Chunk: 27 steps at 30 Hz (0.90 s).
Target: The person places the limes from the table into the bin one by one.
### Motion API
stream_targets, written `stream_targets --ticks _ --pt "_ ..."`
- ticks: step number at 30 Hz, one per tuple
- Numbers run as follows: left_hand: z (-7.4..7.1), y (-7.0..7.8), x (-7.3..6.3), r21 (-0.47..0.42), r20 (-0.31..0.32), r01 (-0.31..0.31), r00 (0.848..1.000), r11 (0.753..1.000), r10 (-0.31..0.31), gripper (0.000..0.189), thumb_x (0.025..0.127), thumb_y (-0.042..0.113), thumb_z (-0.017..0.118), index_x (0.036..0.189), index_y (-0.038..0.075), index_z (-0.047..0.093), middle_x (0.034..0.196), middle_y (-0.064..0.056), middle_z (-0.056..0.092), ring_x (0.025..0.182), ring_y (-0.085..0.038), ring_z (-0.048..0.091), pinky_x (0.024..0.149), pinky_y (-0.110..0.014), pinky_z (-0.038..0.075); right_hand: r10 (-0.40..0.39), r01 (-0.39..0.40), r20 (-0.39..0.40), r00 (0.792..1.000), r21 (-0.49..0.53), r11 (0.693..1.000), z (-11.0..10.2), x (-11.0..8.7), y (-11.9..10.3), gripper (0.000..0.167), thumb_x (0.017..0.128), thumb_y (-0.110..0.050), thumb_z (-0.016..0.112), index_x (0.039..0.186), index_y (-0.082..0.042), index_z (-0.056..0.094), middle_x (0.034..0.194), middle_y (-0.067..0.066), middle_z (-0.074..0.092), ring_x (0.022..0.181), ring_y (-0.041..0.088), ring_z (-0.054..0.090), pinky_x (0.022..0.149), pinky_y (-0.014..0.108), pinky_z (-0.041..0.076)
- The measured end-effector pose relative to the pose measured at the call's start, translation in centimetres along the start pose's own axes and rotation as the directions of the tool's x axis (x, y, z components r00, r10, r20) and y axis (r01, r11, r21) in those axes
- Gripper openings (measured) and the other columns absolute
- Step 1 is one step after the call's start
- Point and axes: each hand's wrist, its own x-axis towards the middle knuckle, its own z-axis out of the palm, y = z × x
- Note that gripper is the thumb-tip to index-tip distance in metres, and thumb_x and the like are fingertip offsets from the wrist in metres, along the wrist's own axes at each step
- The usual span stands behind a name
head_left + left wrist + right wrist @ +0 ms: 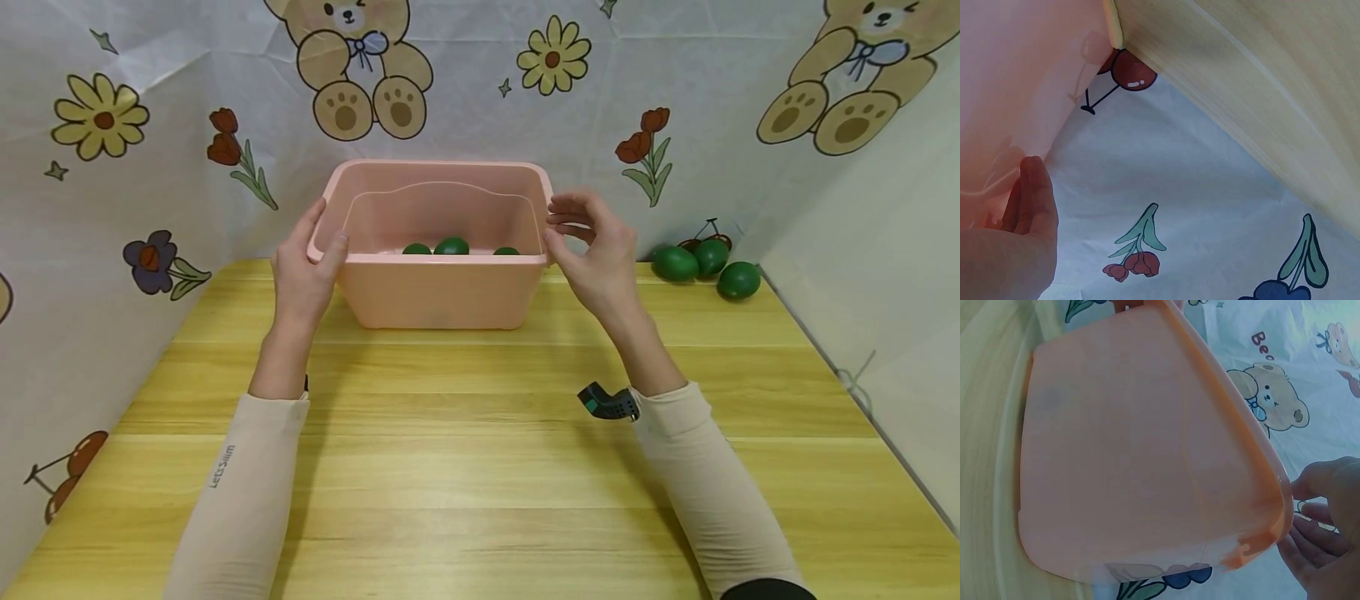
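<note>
Closest to us, two pale sleeves [232, 500] reach in over the yellow wooden table [480, 467], one on the left and one on the right. The left sleeve has small dark letters on it. A dark strap [609, 404] sticks out by the end of the right sleeve.

Farther in, we see a pink bin [442, 292]. It stands on the table, at the far side, a bit left of the middle. The left hand [303, 262] holds its left side, with the thumb over the near rim and the fingers along the outside. The right hand [600, 250] holds the bin's right rim with bent fingers and the thumb, and we see a small gap between them.

Inside the bin we spot three round green tops, the green eggs [452, 246]. The near wall hides their lower parts, so we cannot tell if more lie there.

At the far right of the table, three other green eggs [738, 281] sit close together, well apart from the bin.

Farthest away, we see a white cloth [480, 117] with bears, flowers and cherries on it.
</note>
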Motion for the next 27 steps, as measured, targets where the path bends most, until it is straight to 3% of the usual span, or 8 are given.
stream_targets --ticks 6,12,16,27 --pt "-0.1 0.0 0.0 0.005 0.000 0.001 1.000 1.000 -0.001 0.062 0.100 0.044 0.063 0.158 0.024 0.051 0.157 -0.003 0.056 0.139 -0.028 0.059 0.114 -0.048 0.050 0.046 -0.047 -0.013 0.999 -0.016 0.999 -0.2 0.3 2.1 0.036 0.095 -0.004 0.075 0.130 -0.003 0.066 0.123 0.013 0.072 0.111 0.023 0.072 0.103 0.037 0.058" --pt "-0.1 0.1 -0.1 0.011 0.014 0.011 1.000 1.000 -0.011 0.064 0.100 0.049 0.061 0.159 0.027 0.049 0.160 0.000 0.053 0.142 -0.027 0.056 0.115 -0.048 0.049 0.125 -0.127 -0.065 0.990 -0.027 0.992 -1.2 0.5 3.9 0.036 0.097 -0.006 0.073 0.131 -0.002 0.066 0.125 0.015 0.072 0.114 0.028 0.071 0.105 0.040 0.057" --pt "0.1 0.0 0.1 0.009 0.006 -0.009 1.000 1.000 0.009 0.062 0.101 0.043 0.062 0.158 0.024 0.050 0.158 -0.002 0.055 0.140 -0.027 0.058 0.115 -0.048 0.049 0.148 -0.156 -0.110 0.983 -0.066 0.985 -2.4 0.5 5.6 0.033 0.098 -0.009 0.072 0.129 -0.001 0.067 0.124 0.015 0.073 0.114 0.028 0.072 0.104 0.043 0.058" --pt "0.1 0.0 -0.1 0.005 0.007 -0.003 1.000 1.000 0.003 0.062 0.101 0.045 0.062 0.159 0.024 0.050 0.159 -0.001 0.055 0.140 -0.028 0.057 0.115 -0.048 0.049 0.267 -0.294 -0.171 0.948 -0.155 0.943 -5.3 0.1 9.6 0.032 0.100 -0.015 0.070 0.130 -0.004 0.069 0.126 0.013 0.072 0.118 0.025 0.069 0.106 0.039 0.056"
